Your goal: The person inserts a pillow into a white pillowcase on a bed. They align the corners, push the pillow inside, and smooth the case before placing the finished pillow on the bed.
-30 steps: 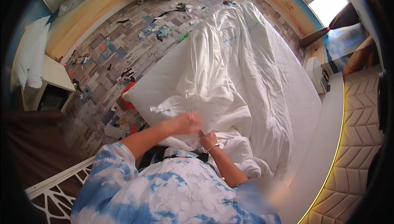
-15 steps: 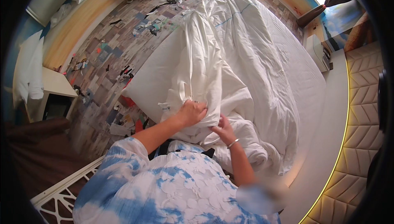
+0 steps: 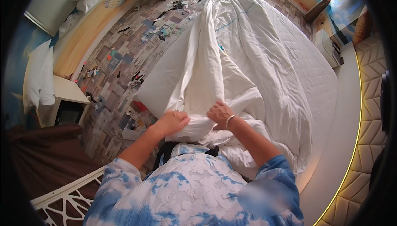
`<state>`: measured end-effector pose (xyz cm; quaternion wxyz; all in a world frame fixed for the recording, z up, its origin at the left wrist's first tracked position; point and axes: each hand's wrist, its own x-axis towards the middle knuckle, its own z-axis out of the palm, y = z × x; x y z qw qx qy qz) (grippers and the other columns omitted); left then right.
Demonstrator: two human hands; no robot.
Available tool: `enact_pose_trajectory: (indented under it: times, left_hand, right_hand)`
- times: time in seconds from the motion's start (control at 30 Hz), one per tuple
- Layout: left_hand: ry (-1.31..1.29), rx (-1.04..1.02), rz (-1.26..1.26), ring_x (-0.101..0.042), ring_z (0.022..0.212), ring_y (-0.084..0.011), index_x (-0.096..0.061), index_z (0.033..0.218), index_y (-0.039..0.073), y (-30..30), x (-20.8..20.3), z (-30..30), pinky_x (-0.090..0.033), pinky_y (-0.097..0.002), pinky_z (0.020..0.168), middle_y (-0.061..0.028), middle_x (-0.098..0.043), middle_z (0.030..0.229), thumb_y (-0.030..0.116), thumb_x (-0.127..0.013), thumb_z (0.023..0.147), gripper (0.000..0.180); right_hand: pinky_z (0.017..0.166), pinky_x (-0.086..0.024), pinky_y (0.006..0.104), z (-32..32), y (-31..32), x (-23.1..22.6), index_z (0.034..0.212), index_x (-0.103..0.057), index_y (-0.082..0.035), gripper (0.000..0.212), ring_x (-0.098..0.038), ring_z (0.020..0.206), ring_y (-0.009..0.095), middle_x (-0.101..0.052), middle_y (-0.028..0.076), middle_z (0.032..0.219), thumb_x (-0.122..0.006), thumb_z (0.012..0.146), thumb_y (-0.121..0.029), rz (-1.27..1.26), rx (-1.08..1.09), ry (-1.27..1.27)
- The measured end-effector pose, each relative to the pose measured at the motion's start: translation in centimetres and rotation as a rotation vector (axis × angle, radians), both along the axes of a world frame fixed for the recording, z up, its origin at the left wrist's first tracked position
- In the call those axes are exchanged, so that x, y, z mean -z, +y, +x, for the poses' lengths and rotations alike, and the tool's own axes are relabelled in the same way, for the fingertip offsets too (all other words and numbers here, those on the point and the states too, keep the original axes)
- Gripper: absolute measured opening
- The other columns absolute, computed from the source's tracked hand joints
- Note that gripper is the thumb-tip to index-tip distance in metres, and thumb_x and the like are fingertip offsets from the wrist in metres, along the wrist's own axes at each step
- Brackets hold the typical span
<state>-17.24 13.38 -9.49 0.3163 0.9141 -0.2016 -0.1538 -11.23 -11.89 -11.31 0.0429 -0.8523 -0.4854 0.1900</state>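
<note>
A white duvet cover (image 3: 202, 81) is bunched along the left of a larger white duvet heap (image 3: 260, 56) on the bed. Its near edge is stretched between my two hands, low and close to my body. My left hand (image 3: 174, 121) is closed on the left part of that edge, fingers curled into the cloth. My right hand (image 3: 220, 113) grips the edge a short way to the right, a pale bangle (image 3: 230, 121) on its wrist. Between them the cloth sags in a fold. A small blue patch (image 3: 221, 47) shows on the fabric farther off.
The white-sheeted mattress (image 3: 316, 75) reaches out right and left of the heap. Scraps (image 3: 165, 31) litter the patterned floor (image 3: 120, 52) at left. A cabinet (image 3: 68, 97) with white pillows (image 3: 39, 77) stands left. A white lattice railing (image 3: 68, 201) is near my left side.
My hands have moved apart, left hand to the left, right hand upward, spreading the cover's edge. The white tag by my left hand no longer shows. The view has shifted slightly.
</note>
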Motion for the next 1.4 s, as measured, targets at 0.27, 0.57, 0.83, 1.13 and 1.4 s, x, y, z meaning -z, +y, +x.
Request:
enact_pose_trajectory:
  times: [0.27,0.57,0.83,1.13,1.4]
  left_hand:
    - [0.164,-0.339,-0.186,-0.061,0.093,-0.0314,-0.065,0.102,0.003,1.1,6.7,4.3,-0.048,-0.0388,0.082,-0.0167,-0.064,0.101,0.034,-0.058,0.088,0.035]
    - [0.498,-0.636,0.061,-0.040,0.129,-0.0340,-0.023,0.145,0.003,0.9,16.4,9.6,-0.038,-0.0400,0.103,-0.0214,-0.030,0.147,0.053,-0.075,0.066,0.107]
    - [0.883,-0.402,-0.573,-0.064,0.082,-0.0184,-0.067,0.100,-0.004,-6.7,10.4,2.8,-0.051,-0.0309,0.072,-0.0103,-0.068,0.091,0.027,-0.065,0.080,0.037]
    - [1.136,-0.328,-1.314,-0.065,0.079,-0.0117,-0.063,0.107,0.001,-10.1,-9.9,0.2,-0.053,-0.0256,0.069,-0.0067,-0.067,0.095,0.027,-0.059,0.092,0.031]
    - [0.856,-0.742,-1.374,-0.065,0.078,-0.0148,-0.062,0.107,-0.001,-6.5,-6.2,-0.1,-0.054,-0.0282,0.069,-0.0078,-0.066,0.096,0.035,-0.057,0.092,0.039]
  right_hand:
    - [0.069,-0.046,0.0405,-0.2,-0.4,-0.1,0.084,-0.051,-0.010,0.019,-0.061,0.069,0.030,-0.058,0.009,0.073,-0.064,0.070,-0.011,0.384,0.289,-0.219]
    - [0.066,-0.046,0.0389,-4.2,0.3,-1.9,0.085,-0.052,-0.007,0.028,-0.058,0.070,0.028,-0.055,0.009,0.076,-0.065,0.060,-0.005,0.661,0.426,-0.312]
    - [0.061,-0.046,0.0403,-9.5,-3.3,-2.8,0.083,-0.054,-0.004,0.029,-0.056,0.067,0.034,-0.055,0.013,0.071,-0.063,0.056,-0.003,0.754,0.665,-0.243]
    - [0.061,-0.045,0.0379,-13.4,-6.0,-14.1,0.091,-0.054,-0.003,0.035,-0.058,0.065,0.028,-0.058,0.013,0.073,-0.072,0.062,-0.011,1.210,0.552,-0.331]
    - [0.086,-0.046,0.0396,-9.7,-3.6,-6.5,0.104,-0.055,-0.005,0.040,-0.058,0.098,0.034,-0.061,0.012,0.103,-0.068,0.066,-0.008,0.656,0.456,0.086]
